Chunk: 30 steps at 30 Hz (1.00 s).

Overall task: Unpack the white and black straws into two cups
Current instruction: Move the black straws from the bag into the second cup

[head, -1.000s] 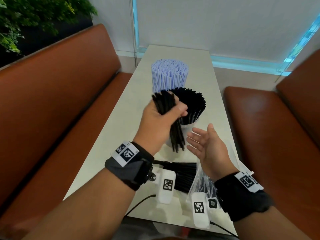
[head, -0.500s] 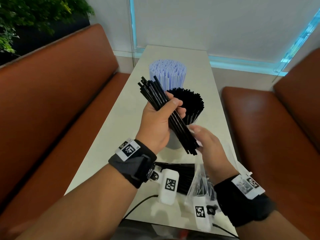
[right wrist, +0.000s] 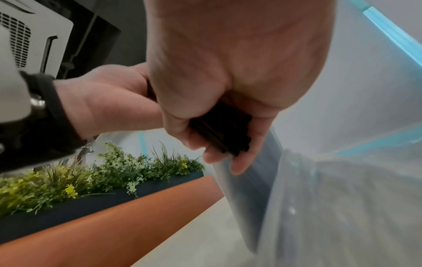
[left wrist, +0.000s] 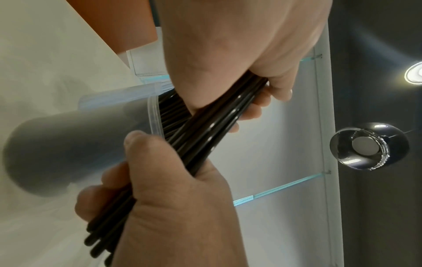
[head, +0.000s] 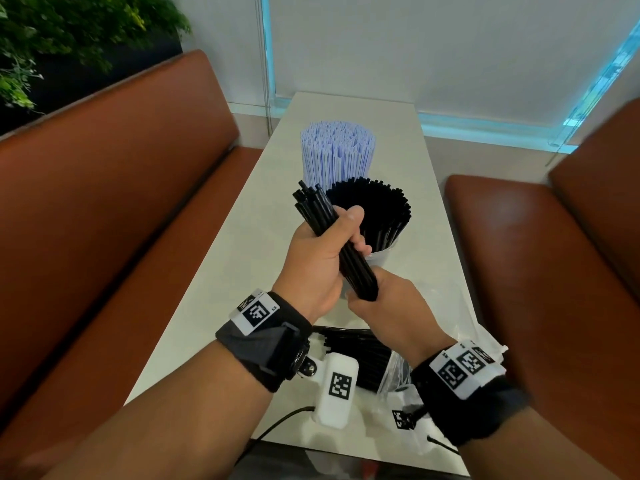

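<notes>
- Head view: a long pale tabletop [head: 221,271] runs between two brown leather benches [head: 104,237], and two cups stand on it in line, one behind the other.
- Far cup: packed full with upright white straws with thin blue stripes [head: 337,150]; the cup itself is hidden behind the straws in front.
- Near translucent plastic cup [head: 381,259]: filled with upright thin black plastic straws [head: 375,209] that fan out above its rim.
- Left hand [head: 320,258]: fingers and thumb curled round a loose bundle of black straws [head: 332,230], held tilted above the table just in front of the near cup, upper ends pointing away and to the left.
- Right hand [head: 391,306]: fingers wrapped round the lower end of the same bundle, directly below the left hand.
- Left wrist view: both hands [left wrist: 173,198] grip the bundle [left wrist: 212,130], with the near cup's rim [left wrist: 155,115] just beside it.
- Near table edge: a clear crumpled plastic bag [head: 394,368] lies under the wrists with more black straws [head: 356,348] lying flat beside it; whether they sit inside the bag is unclear.
</notes>
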### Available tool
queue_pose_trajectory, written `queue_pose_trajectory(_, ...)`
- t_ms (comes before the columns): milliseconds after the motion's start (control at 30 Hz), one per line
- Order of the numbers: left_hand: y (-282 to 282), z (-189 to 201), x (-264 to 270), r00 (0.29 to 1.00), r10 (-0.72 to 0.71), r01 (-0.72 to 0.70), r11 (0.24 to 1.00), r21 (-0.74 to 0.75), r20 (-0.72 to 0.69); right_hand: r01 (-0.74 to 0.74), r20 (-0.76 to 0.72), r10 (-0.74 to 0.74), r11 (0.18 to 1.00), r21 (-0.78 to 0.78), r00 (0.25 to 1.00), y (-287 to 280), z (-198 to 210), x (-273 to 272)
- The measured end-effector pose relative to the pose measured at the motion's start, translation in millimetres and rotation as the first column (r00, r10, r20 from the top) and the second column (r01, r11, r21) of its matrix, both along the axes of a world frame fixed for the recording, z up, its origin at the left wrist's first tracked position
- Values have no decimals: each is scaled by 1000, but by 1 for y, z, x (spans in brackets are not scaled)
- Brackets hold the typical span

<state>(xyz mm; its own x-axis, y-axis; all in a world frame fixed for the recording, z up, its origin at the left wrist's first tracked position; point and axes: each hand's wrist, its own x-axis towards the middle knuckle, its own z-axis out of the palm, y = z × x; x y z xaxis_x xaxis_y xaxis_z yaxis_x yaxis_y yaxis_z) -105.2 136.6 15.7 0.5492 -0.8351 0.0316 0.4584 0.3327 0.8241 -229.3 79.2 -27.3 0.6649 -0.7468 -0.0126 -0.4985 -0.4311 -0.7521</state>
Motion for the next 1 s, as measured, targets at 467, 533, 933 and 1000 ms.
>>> queue_pose_trajectory(467,-37,51,52,964,233,-233,972,-17,126,-72,-319,-16,963,-261,948,-60,7,6)
queue_pose_trajectory(533,-47,51,55,969,239,-239,971,-6,60,-80,-304,1,965,-248,953,-62,3,10)
queue_pose_trajectory(933,-71,55,71,876,482,-477,873,-101,27,-124,-268,47,953,-278,962,-65,-4,10)
queue_pose_trajectory(1000,-71,52,69,869,483,-472,874,-111,106,-119,-270,40,952,-282,962,-66,-6,10)
